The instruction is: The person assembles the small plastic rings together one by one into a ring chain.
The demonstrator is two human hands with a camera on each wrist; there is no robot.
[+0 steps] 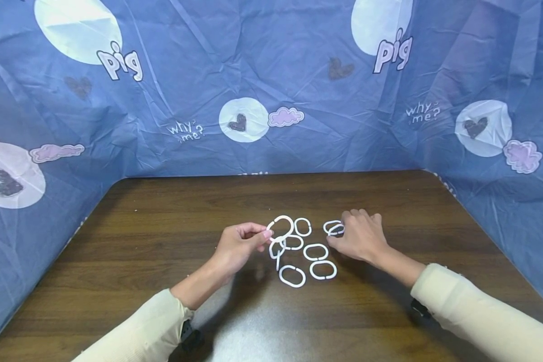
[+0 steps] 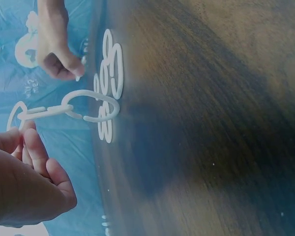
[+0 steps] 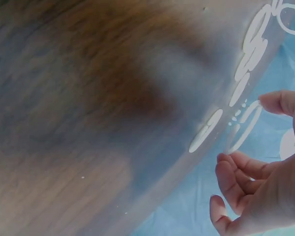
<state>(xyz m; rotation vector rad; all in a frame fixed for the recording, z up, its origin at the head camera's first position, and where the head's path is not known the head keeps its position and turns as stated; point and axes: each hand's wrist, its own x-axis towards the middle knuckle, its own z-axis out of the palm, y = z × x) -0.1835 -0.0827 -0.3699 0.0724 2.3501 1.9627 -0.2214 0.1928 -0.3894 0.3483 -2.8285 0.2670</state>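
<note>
My left hand [image 1: 236,250] pinches a white oval plastic link [image 1: 281,217] between thumb and fingers, raised over the table. Two more links hang from it as a short chain: a middle link [image 2: 48,113] and a lower link [image 2: 92,93]. Each link has a small split in its side. Off to the right, my right hand [image 1: 361,235] holds a single white link [image 3: 252,125] by its ends, between the thumb and fingertips. Another link [image 1: 328,224] lies on the table beside those fingertips, partly overlapped by the held one in the head view.
Several loose white links, among them a near one [image 1: 292,284] and one at the back [image 1: 302,220], lie on the brown wooden table [image 1: 163,211] between the hands. A blue printed cloth [image 1: 172,85] hangs around the table's back and sides.
</note>
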